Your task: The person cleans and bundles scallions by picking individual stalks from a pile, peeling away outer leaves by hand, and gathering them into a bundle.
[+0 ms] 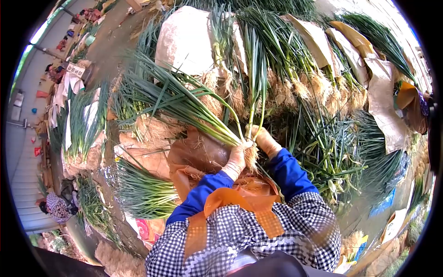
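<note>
My left hand (236, 160) is closed around the lower stalks of a bunch of green onions (198, 113), whose leaves fan out to the upper left. Pale stringy roots (251, 159) hang just beside its fingers. Close by on the right, my right hand (265, 140) has its fingers closed on the base of a few upright green onion stalks (255, 99). The two hands almost meet in front of my chest. Beneath them lies an orange-brown plastic apron (196, 154) over my lap.
Rooted green onions (277, 51) lie in a row ahead, beside a white sack (182, 41). Loose leaves (323, 152) are heaped at my right. A bundle with pale stalks (147, 191) rests at lower left. Another person (59, 207) is at the far left.
</note>
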Demonstrator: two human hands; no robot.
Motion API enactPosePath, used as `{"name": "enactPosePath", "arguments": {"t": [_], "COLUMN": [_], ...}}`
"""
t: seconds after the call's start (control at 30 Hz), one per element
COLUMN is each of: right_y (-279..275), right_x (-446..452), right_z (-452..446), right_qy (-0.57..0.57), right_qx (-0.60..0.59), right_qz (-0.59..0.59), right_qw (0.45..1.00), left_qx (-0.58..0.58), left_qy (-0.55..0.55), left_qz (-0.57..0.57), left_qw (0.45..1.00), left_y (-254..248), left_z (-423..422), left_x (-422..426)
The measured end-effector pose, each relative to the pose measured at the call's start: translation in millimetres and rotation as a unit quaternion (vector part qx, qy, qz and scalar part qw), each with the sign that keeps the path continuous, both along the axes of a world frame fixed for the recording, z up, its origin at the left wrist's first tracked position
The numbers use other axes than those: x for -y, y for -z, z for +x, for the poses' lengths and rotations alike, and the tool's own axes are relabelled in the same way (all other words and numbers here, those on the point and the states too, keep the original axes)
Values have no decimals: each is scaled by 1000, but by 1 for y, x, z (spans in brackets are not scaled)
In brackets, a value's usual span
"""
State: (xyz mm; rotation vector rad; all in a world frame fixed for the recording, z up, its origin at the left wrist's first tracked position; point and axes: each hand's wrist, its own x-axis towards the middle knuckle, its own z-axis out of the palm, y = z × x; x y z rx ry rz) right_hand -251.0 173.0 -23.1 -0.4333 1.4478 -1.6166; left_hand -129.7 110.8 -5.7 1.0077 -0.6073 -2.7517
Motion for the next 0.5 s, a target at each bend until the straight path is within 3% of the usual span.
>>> {"name": "enactPosePath", "arguments": {"t": [0.03,0.07,0.1,0.13,0.2,0.23,0.27,0.37,0.4,0.43,0.47,0.5], "right_y": [22,51,70,64,-3,-23,-30,-112,-87,-82,-76,-60], "right_x": [-6,-22,-39,-55,-85,-76,-73,-18,1,17,28,36], "right_z": [5,11,18,19,-3,-19,-35,-53,-57,-61,-63,-64], "right_qy": [-38,-121,-252,-380,-396,-278,-116,33,72,41,8,25], "right_qx": [-72,-217,-390,-411,-462,-487,-541,-397,-503,-553,-601,-616], "right_qz": [22,126,305,423,448,468,385,301,273,292,309,313], "right_qw": [996,960,832,713,655,684,738,867,817,780,737,722], "left_qx": [-10,-18,-18,-15,-18,-13,-5,44,66,74,96,96], "left_qy": [-16,-30,-29,-30,-36,-40,-42,-73,-60,-70,-39,-48], "left_qz": [-25,-48,-48,-68,-109,-124,-136,-228,-248,-288,-400,-398], "left_qw": [1000,998,998,997,993,991,990,970,965,952,910,911], "left_y": [3,4,4,4,2,2,3,16,11,17,15,14], "left_z": [-1,0,0,0,-9,-9,-4,-13,-12,-14,-14,-14], "left_x": [0,0,0,1,7,4,-2,-10,-11,-12,-10,-11]}}
